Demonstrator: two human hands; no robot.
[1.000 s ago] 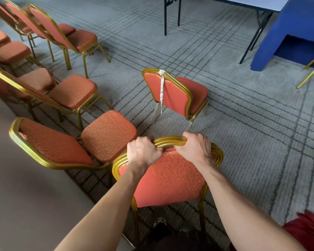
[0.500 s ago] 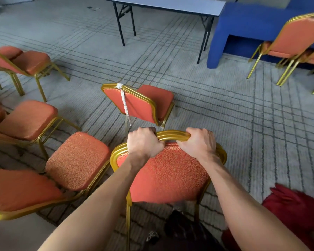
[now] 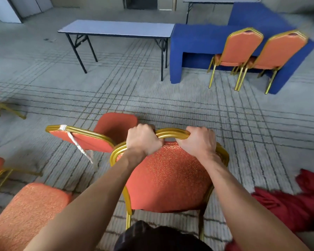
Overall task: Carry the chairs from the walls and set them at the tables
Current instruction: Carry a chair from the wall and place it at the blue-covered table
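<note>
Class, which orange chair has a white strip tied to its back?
The chair just left of the held chair; a white strip hangs from its frame.

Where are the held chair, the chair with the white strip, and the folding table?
held chair (image 3: 168,178), head view, on its orange backrest
chair with the white strip (image 3: 95,143), head view, on its backrest
folding table (image 3: 116,28), head view, on its grey top
</note>
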